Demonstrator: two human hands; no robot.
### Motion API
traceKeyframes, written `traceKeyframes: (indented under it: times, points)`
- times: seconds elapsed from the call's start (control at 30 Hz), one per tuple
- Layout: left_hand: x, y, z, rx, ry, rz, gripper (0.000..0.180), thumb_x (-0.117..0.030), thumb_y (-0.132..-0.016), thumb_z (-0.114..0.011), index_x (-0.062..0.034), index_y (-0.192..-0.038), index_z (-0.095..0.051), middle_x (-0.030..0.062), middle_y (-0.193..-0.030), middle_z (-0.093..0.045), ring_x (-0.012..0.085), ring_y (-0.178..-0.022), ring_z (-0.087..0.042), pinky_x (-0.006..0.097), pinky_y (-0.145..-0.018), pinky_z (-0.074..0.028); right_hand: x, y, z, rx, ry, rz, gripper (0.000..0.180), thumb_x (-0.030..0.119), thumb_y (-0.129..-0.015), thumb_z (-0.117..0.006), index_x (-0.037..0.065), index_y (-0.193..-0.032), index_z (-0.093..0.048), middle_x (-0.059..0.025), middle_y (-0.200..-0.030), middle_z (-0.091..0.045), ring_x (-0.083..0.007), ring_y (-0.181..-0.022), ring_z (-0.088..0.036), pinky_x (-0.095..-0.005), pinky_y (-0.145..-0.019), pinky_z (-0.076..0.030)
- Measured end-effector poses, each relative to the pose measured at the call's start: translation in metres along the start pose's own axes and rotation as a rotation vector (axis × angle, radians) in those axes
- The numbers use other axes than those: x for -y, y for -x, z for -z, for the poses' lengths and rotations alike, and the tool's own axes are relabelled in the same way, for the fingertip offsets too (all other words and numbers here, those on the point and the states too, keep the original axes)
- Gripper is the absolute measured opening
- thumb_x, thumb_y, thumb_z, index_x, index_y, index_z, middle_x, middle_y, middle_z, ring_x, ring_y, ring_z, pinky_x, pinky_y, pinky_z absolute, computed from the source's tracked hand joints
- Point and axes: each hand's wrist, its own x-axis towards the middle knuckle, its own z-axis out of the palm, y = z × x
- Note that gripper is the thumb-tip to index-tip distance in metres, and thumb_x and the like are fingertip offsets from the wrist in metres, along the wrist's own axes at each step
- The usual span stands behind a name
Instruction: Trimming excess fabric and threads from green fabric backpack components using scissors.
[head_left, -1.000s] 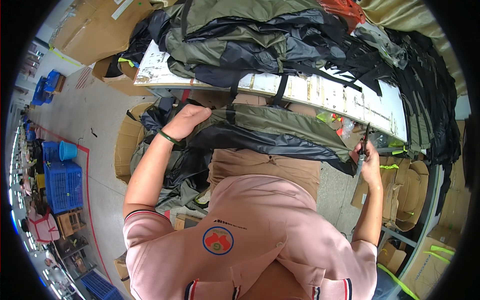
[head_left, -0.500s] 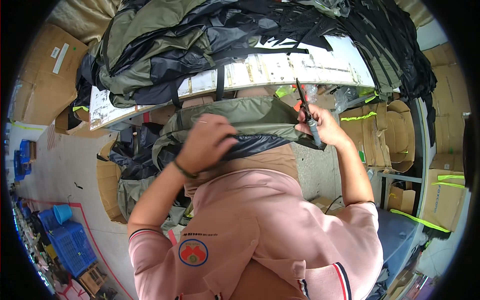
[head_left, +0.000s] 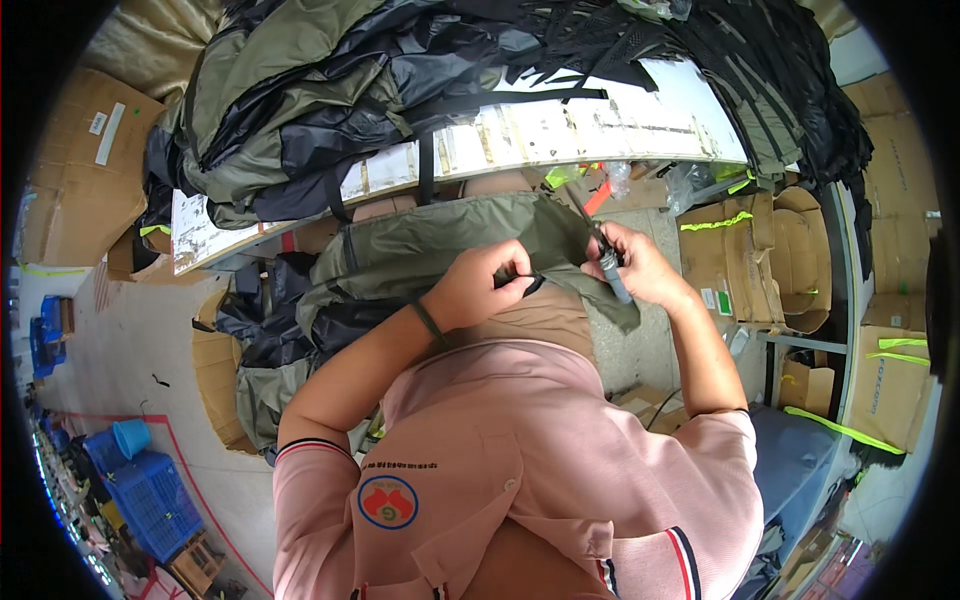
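Observation:
Olive-green fabric (head_left: 430,237) with a black lining lies across my lap. My left hand (head_left: 488,283) is closed in a pinch at its near edge, and a bit of black edging shows at the fingertips. My right hand (head_left: 640,265) is closed round a slim tool with a dark pointed blade and a grey handle, which looks like scissors (head_left: 611,270). The blade points away from me, over the right end of the fabric. One corner of the fabric hangs below my right hand.
A white worktable (head_left: 540,130) stands in front, piled with green and black fabric pieces (head_left: 330,110) and black mesh straps (head_left: 620,40). Cardboard boxes (head_left: 85,170) stand on the left, with an open carton (head_left: 735,260) to the right. Blue crates (head_left: 150,500) sit at lower left.
My left hand has moved right along the fabric and closed on its near edge. The fabric's right end has shifted and droops. My right hand still holds the scissors, their blade now tilted more.

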Motion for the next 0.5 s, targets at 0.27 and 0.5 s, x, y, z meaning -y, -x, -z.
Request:
traceKeyframes:
  times: [0.27, 0.5]
  points:
    - [0.038, 0.115, 0.107, 0.370, -0.253, 0.680, 0.011, -0.015, -0.077, -0.059, -0.0070, -0.083, -0.055, 0.0169, -0.078, -0.063, 0.0373, -0.078, -0.061, 0.044, -0.067, -0.047, -0.016, -0.005, -0.003, -0.097, 0.206, 0.136, 0.030, 0.010, -0.071, -0.081, 0.004, -0.084, -0.054, -0.0045, -0.074, -0.056, -0.0112, -0.069, -0.050, -0.0293, -0.063, -0.045]
    - [0.105, 0.496, 0.144, 0.698, -0.494, 1.938, 0.054, -0.042, -0.070, -0.073, -0.0081, -0.112, -0.067, 0.0169, -0.135, -0.050, 0.0296, -0.121, -0.049, 0.049, -0.097, -0.041, -0.024, -0.030, -0.014, -0.083, -0.023, 0.099, 0.029, 0.012, -0.075, -0.078, 0.003, -0.084, -0.051, -0.0047, -0.070, -0.052, -0.0152, -0.065, -0.049, -0.0317, -0.063, -0.045]
